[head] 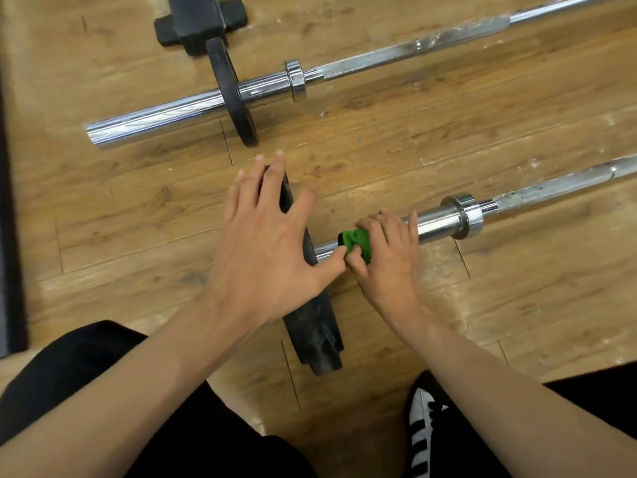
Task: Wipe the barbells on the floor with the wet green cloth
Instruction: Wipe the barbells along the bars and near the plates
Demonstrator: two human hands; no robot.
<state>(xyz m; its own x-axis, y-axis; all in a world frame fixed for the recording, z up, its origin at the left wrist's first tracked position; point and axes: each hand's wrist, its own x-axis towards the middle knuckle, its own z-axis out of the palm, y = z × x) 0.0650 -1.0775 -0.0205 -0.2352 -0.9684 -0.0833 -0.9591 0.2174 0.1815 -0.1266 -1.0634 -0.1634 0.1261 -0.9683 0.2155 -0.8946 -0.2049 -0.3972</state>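
Green cloth [358, 243] bunched round the chrome sleeve of the near barbell [441, 224], just right of its black plate [315, 326], clutched in curled right hand [389, 253]. Left hand [265, 236] spread straight-fingered over that plate, likely steadying the bar against rolling. Plate itself blocking the wiping stroke leftward. Beyond the plate, second barbell [172, 112] on the wooden floor [379, 139], shaft streaked white; black stand foot [200, 22] farther beyond; striped shoe [420, 432] nearer.

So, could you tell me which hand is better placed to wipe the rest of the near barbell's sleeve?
Right. The right hand holds the green cloth on the near barbell; the left hand rests spread on its black plate.
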